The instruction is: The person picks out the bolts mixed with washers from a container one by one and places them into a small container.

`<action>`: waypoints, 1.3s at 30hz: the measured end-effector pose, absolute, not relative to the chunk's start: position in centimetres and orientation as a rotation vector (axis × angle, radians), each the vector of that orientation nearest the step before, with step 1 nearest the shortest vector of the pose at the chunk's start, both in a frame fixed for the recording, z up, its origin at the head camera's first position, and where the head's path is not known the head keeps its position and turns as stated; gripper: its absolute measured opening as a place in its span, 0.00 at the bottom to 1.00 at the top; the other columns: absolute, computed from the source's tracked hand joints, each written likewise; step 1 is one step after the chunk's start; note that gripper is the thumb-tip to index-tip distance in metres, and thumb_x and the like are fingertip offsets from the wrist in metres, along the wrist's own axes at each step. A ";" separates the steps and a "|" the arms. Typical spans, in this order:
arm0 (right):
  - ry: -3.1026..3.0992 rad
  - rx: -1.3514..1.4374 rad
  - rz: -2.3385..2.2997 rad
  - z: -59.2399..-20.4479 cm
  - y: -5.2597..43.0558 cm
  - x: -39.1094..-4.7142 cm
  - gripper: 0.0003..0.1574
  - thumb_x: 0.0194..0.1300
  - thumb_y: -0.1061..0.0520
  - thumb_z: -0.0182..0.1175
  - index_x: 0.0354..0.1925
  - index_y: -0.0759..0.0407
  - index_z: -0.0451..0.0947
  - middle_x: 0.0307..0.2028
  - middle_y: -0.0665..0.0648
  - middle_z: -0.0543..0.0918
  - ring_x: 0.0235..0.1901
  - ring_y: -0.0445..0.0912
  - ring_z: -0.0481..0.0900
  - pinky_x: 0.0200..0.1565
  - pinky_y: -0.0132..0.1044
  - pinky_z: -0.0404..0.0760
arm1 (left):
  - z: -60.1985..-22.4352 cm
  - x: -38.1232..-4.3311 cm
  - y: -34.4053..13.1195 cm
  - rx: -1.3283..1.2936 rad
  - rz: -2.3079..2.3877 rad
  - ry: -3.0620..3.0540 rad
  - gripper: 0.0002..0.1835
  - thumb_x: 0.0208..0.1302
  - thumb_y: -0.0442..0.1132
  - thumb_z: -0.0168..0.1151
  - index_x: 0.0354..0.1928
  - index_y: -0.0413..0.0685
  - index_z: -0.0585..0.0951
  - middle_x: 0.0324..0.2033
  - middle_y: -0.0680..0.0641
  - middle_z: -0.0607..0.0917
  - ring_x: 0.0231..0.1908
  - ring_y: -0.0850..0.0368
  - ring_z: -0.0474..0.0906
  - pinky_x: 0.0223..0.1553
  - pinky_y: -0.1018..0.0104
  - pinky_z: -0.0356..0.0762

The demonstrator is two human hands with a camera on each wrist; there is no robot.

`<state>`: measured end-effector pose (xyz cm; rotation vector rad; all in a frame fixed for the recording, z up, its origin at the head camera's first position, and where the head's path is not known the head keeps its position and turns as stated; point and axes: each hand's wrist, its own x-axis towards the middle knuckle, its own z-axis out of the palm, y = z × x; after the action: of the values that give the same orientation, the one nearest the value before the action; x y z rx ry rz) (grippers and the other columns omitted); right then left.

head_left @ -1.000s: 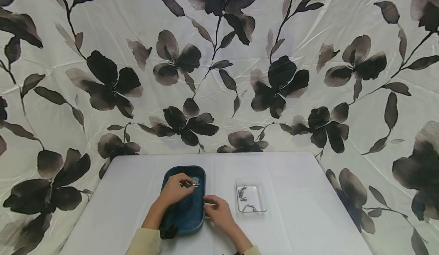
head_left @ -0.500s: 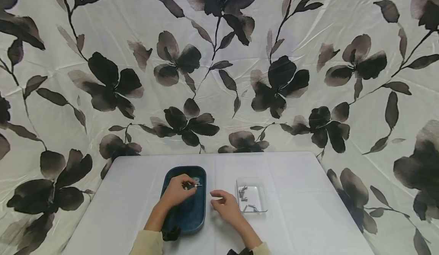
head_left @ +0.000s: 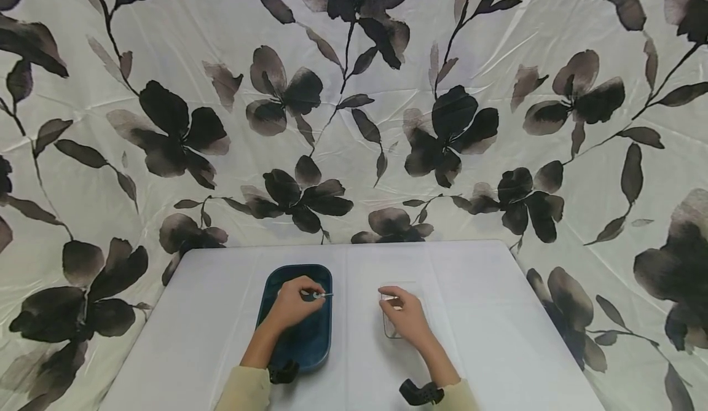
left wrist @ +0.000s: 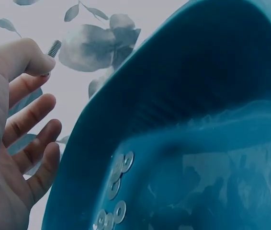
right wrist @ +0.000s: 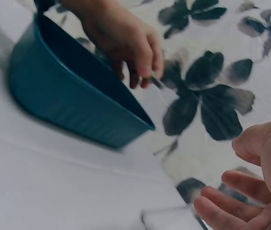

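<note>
Over the far part of a deep blue tray (head_left: 311, 346), my left hand (head_left: 295, 303) pinches a small metal bolt (left wrist: 55, 48) between thumb and index finger. Its threaded end sticks out past the fingertips, while the head is hidden. Several flat washers (left wrist: 119, 212) lie on the tray floor in the left wrist view. My right hand (head_left: 408, 317) hovers over a clear plastic box (head_left: 392, 337), fingers loosely bent and thumb apart, with nothing visible between them. That hand covers most of the box, so the bolts inside are largely hidden.
Tray and box stand side by side on a white table (head_left: 498, 337), a strip of tabletop between them. The tray has raised walls. Behind the table hangs a floral cloth (head_left: 376, 153). A black wrist camera (head_left: 420, 392) sits on the right wrist.
My right hand has left the tray's right rim and moved right, over the clear box. The left hand has shifted slightly right, still pinching the bolt.
</note>
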<state>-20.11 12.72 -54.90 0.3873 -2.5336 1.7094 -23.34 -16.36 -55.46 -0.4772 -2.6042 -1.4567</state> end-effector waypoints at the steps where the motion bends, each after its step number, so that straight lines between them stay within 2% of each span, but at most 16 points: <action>1: -2.532 0.358 1.711 -54.9 13.2 -20.1 0.16 0.67 0.59 0.61 0.53 0.57 0.79 0.52 0.57 0.81 0.45 0.50 0.82 0.40 0.35 0.81 | -55.5 -23.3 -16.2 -0.477 -1.456 -2.605 0.06 0.54 0.35 0.72 0.32 0.56 0.87 0.32 0.54 0.82 0.38 0.43 0.79 0.40 0.46 0.79; 8: -2.497 0.141 1.606 -55.1 15.8 -20.0 0.15 0.66 0.59 0.61 0.51 0.55 0.80 0.51 0.54 0.82 0.50 0.50 0.80 0.48 0.39 0.80 | -55.4 -23.2 -15.2 -0.503 -1.484 -2.602 0.07 0.53 0.35 0.72 0.33 0.55 0.87 0.34 0.46 0.83 0.39 0.40 0.78 0.38 0.48 0.79; 13: -2.411 0.052 1.528 -56.0 17.5 -20.3 0.12 0.65 0.62 0.61 0.48 0.58 0.82 0.50 0.56 0.83 0.51 0.53 0.80 0.48 0.42 0.80 | -55.1 -23.2 -14.5 -0.497 -1.460 -2.607 0.07 0.52 0.34 0.71 0.33 0.54 0.87 0.34 0.47 0.83 0.39 0.41 0.78 0.37 0.54 0.80; 18: -2.386 0.024 1.482 -57.3 18.8 -20.5 0.12 0.64 0.65 0.61 0.47 0.62 0.81 0.49 0.61 0.82 0.52 0.57 0.79 0.50 0.43 0.79 | -55.1 -22.9 -14.0 -0.479 -1.453 -2.623 0.07 0.52 0.35 0.72 0.32 0.56 0.87 0.33 0.53 0.82 0.39 0.44 0.79 0.36 0.62 0.79; 26: -2.455 -0.108 1.582 -58.4 20.0 -21.0 0.15 0.67 0.58 0.59 0.51 0.60 0.80 0.55 0.63 0.79 0.55 0.60 0.76 0.53 0.50 0.76 | -54.9 -23.2 -13.1 -0.505 -1.535 -2.586 0.07 0.53 0.33 0.71 0.33 0.54 0.87 0.33 0.52 0.82 0.40 0.39 0.77 0.38 0.50 0.79; 30: -2.507 -0.189 1.664 -58.8 20.3 -21.1 0.17 0.68 0.55 0.58 0.54 0.57 0.79 0.58 0.61 0.77 0.54 0.58 0.77 0.52 0.51 0.77 | -55.0 -23.2 -12.5 -0.477 -1.499 -2.621 0.07 0.53 0.35 0.72 0.32 0.57 0.87 0.32 0.54 0.81 0.39 0.40 0.77 0.37 0.56 0.78; 39: -2.545 -0.231 1.699 -60.3 20.3 -21.1 0.17 0.67 0.57 0.60 0.54 0.57 0.79 0.53 0.61 0.81 0.52 0.57 0.78 0.50 0.48 0.78 | -55.1 -23.0 -11.0 -0.550 -1.439 -2.593 0.07 0.53 0.34 0.71 0.32 0.55 0.87 0.33 0.50 0.83 0.36 0.48 0.76 0.33 0.61 0.77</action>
<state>-21.06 20.35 -60.33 -0.2311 -2.5451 1.6987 -22.97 -10.98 -55.15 -0.5497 -2.5932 -1.4390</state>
